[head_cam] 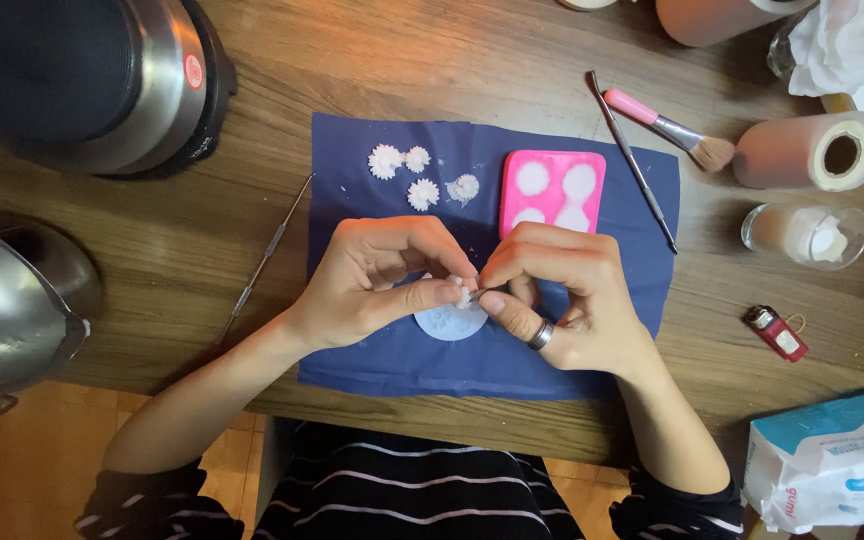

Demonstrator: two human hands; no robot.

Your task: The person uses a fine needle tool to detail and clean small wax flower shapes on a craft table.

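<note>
My left hand (377,280) and my right hand (562,295) meet over a dark blue cloth (402,365). Both pinch a small white clay piece (464,296) between thumbs and fingertips. Under them lies a pale blue round mould (449,323), partly hidden. My right hand wears a dark ring. Above, on the cloth, lie several small white clay flowers (418,180) and a pink silicone mould (552,190) with white-filled cavities.
On the wooden table: a thin metal tool (265,258) left of the cloth, another metal tool (634,160) and a pink-handled brush (667,128) to the right, a tape roll (810,150), a small glass (804,235), a red keyring (776,332), a wipes pack (832,460), metal pots (92,80) at left.
</note>
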